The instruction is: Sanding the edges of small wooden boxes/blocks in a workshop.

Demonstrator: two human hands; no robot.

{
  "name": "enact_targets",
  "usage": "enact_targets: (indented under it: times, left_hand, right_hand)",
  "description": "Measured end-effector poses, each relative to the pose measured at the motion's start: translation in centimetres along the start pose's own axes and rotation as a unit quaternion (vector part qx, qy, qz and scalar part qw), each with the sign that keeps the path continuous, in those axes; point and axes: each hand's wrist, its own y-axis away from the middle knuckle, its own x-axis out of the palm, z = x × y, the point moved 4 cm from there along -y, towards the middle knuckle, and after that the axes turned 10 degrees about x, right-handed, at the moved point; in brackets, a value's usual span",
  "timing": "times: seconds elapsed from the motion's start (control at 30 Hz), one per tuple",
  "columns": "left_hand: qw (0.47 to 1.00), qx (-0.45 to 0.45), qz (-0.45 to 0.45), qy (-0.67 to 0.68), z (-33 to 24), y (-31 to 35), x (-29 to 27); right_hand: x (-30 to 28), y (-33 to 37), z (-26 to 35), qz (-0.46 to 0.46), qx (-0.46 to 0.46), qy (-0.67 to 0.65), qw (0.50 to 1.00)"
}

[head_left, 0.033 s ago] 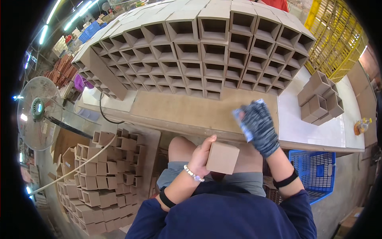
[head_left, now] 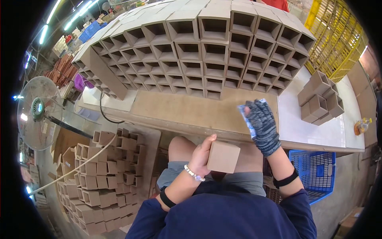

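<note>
My left hand (head_left: 201, 156) is closed round one side of a light brown box (head_left: 223, 157), held above my lap with a plain square face upward. My right hand (head_left: 262, 126), in a dark grey knitted glove with the thumb tip bare, grips a thin blue-and-white pad (head_left: 248, 122). It hovers over the table edge, apart from the box and to its upper right. What the pad is made of I cannot tell.
A wide stack of open-ended boxes (head_left: 187, 51) fills the table's far side. Several more stand at right beside a small bottle (head_left: 362, 126). Low at left are piled boxes (head_left: 99, 183) and a fan (head_left: 38, 107); a blue crate (head_left: 318, 171) sits below the table at right.
My right hand has shifted slightly to the right with the pad, away from the box. The box has tilted very slightly in my left hand.
</note>
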Motion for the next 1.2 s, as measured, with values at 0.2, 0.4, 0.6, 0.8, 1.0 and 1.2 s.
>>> enact_targets:
  times: [0.2, 0.4, 0.6, 0.8, 1.0, 1.2]
  left_hand:
    - [0.997, 0.032, -0.053, 0.039, -0.7, -0.7, -0.9]
    - [0.998, 0.038, -0.037, 0.041, -1.1, 0.2, 0.7]
    - [0.965, 0.208, -0.103, -0.123, -2.2, 0.4, 1.2]
    - [0.883, 0.394, -0.086, -0.24, -3.6, 0.8, 1.0]
    - [0.836, 0.47, -0.094, -0.268, -4.4, 2.2, 1.7]
    - [0.791, 0.508, -0.084, -0.331, -4.9, 2.2, 2.6]
  right_hand:
    - [-3.2, 3.4, 9.7, 0.058, -0.165, -0.161, 0.971]
    - [0.5, 1.3, 0.2, 0.071, 0.048, 0.064, 0.994]
    - [-2.1, 1.5, 3.0, -0.059, 0.129, -0.237, 0.961]
    - [-2.6, 1.5, 10.1, 0.049, -0.137, -0.193, 0.97]
    - [1.9, 2.9, 2.2, 0.089, 0.08, -0.068, 0.99]
    - [-3.5, 1.7, 7.8, 0.029, -0.121, -0.191, 0.974]
